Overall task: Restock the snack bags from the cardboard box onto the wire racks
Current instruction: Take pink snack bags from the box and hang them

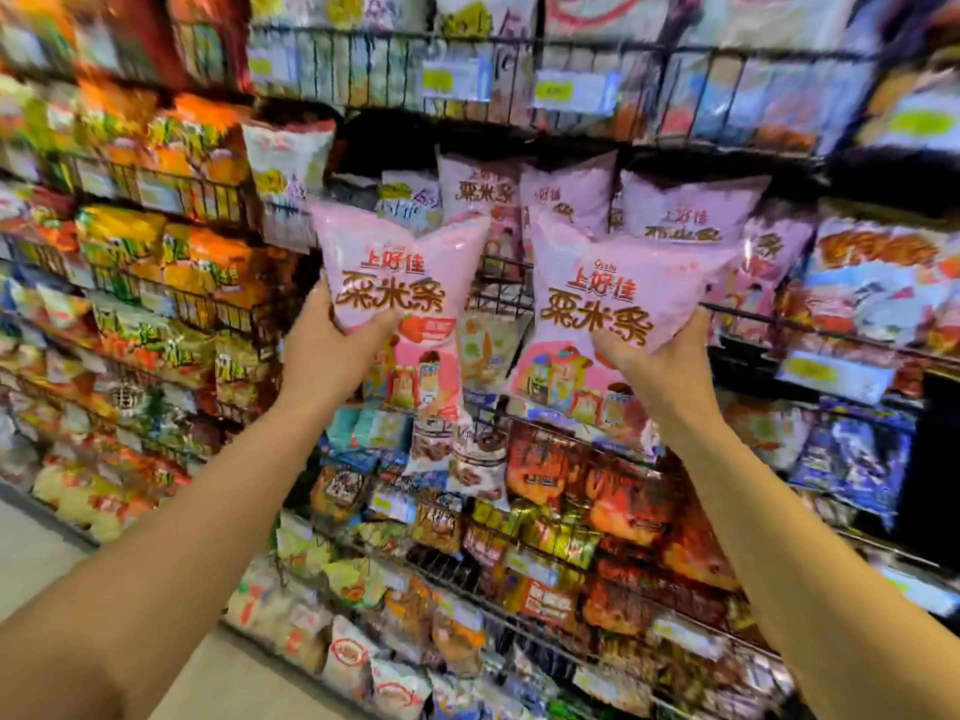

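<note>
Each grip is closed around a bag. The left hand (332, 350) clasps one pink snack bag (400, 298) at its waist, thumb across the front; the right hand (660, 361) holds a second pink bag (602, 314) the same way. Both bags are raised, upright, just before the front edge of the wire rack (498, 298) where matching pink bags (680, 210) already stand in a row. The cardboard box is out of view. The step appears to be placement: the next move likely calls for lifting each bag over the rack's front rail and standing it ahead of the row.
</note>
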